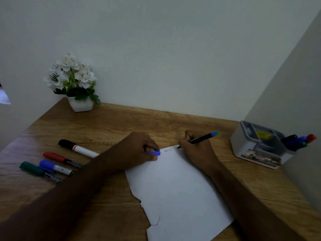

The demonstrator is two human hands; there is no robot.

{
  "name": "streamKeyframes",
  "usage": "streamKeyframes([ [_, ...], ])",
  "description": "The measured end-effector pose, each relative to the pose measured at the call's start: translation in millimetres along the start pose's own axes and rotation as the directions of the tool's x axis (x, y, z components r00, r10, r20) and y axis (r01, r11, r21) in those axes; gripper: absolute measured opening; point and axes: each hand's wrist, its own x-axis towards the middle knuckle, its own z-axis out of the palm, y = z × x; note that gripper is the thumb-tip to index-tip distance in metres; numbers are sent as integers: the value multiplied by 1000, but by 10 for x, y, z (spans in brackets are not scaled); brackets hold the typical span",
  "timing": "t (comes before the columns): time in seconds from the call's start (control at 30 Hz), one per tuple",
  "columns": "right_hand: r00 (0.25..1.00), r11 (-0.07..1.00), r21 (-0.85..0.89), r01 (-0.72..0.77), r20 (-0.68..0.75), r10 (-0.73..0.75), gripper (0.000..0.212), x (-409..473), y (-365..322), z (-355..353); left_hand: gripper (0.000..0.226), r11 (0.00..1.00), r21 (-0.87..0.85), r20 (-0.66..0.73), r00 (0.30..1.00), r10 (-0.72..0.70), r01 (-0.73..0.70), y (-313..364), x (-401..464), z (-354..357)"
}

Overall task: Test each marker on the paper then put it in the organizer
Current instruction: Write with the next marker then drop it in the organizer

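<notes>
At the top edge of the paper point(175, 185) our right hand point(194, 145) grips a thin black pen point(199, 138), tip on the sheet beside faint lettering, its long axis slanting up and right toward the organizer point(250, 145), which stands well apart on that side by the wall. Our left hand point(139, 150) pinches a blue cap point(152, 152) while pressing the paper's corner. Four capped markers point(52, 162) lie left of that arm. We judge the right hand is nearer the organizer, with open wooden desk point(156, 122) between
</notes>
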Motion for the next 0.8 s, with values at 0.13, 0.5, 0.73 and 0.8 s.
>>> streamKeyframes([
  [0.13,998,1000,13,-16,-53,17,33,6,7,1,32,1000,0,-1,1000,0,0,1,-2,-2],
  [0.5,999,999,-6,-33,-31,32,37,9,15,-18,34,1000,0,1,1000,2,-2,-15,3,13],
  [0.73,999,1000,-9,-28,-44,28,42,21,12,-10,34,1000,-7,-9,1000,-1,1,-36,13,18],
  [0.8,999,1000,2,-27,-43,27,42,18,16,-19,34,1000,-11,-5,1000,0,-1,-27,2,17],
])
